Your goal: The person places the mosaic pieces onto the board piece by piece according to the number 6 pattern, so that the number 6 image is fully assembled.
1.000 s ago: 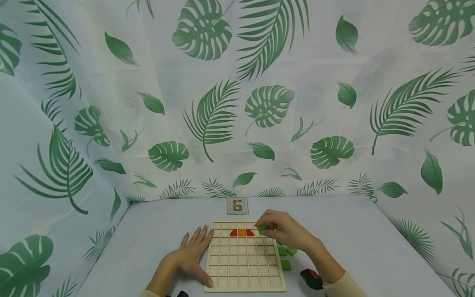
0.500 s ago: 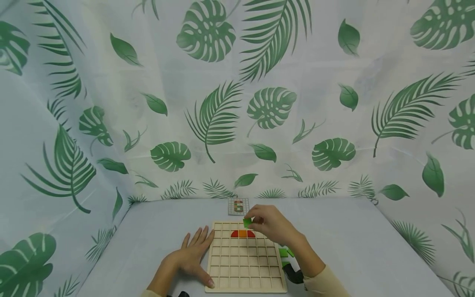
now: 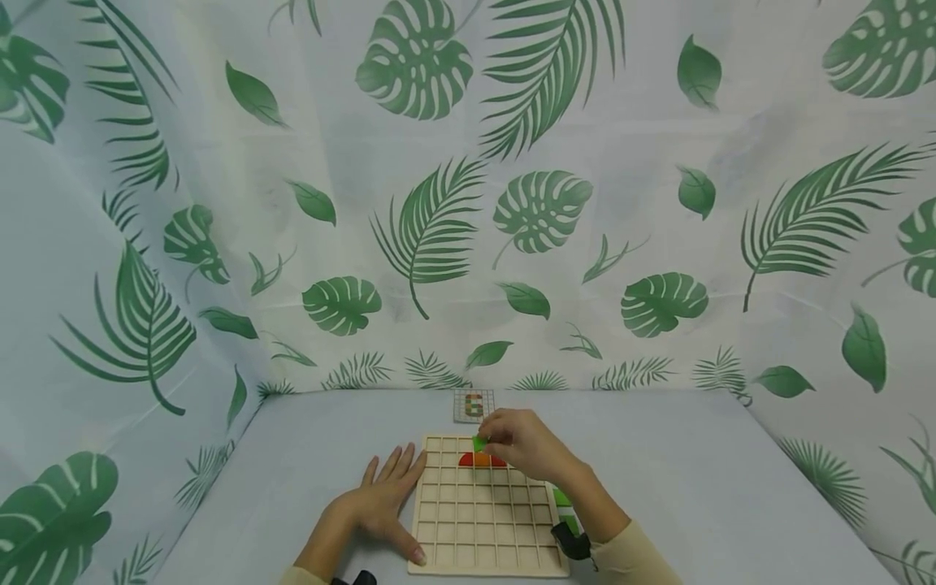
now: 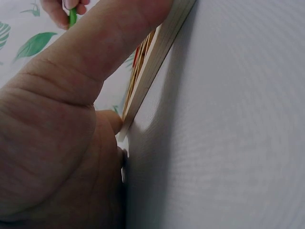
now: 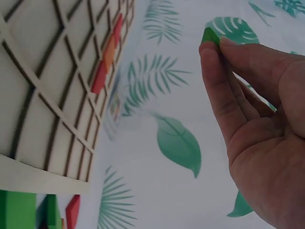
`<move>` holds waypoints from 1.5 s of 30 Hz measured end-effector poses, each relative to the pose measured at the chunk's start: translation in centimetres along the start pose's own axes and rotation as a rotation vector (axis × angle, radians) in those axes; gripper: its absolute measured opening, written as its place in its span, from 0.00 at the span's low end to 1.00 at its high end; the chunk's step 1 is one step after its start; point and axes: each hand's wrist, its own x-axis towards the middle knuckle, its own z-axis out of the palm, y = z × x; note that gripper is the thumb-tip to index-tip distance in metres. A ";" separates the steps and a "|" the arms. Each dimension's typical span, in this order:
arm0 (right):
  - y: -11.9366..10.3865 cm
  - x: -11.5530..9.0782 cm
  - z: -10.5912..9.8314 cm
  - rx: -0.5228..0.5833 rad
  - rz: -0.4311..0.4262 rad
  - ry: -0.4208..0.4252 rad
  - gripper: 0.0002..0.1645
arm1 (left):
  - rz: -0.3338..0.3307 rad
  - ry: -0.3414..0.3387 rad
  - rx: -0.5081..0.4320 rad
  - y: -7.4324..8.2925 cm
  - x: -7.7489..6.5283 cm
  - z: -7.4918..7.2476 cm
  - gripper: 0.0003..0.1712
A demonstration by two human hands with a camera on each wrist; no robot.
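A wooden grid board [image 3: 486,532] lies on the table, its squares marked off by raised strips. Near its far edge sit two red rounded tiles [image 3: 465,461] with an orange square tile [image 3: 482,460] between them. My right hand [image 3: 528,445] pinches a green tile [image 3: 478,444] between thumb and fingertips, over the board's far rows just behind the orange tile. In the right wrist view the green tile [image 5: 210,36] pokes out past the fingertips. My left hand [image 3: 383,505] rests spread at the board's left side, thumb at the near left corner and fingers along the edge.
A small card [image 3: 473,405] printed with a coloured figure on a grid lies behind the board. Several green tiles [image 3: 561,497] lie by the board's right edge, with a red piece [image 5: 72,211] near them. A leaf-patterned cloth [image 3: 439,244] hangs behind the table.
My right hand has carried the green tile leftward from the board's far right corner and lowered it behind the orange tile. The left hand stays on the board's edge.
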 end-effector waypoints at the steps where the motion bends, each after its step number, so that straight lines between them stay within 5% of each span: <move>1: 0.2 0.0 0.2 0.010 0.005 -0.004 0.08 | -0.003 -0.001 -0.001 0.0 0.0 0.0 0.89; 16: 1.9 0.7 3.0 0.001 0.024 -0.036 0.06 | 0.018 0.004 0.012 -0.2 0.1 0.0 0.89; 45: 2.4 0.7 4.5 -0.127 0.097 -0.093 0.03 | 0.028 0.007 0.013 -0.3 0.0 0.1 0.89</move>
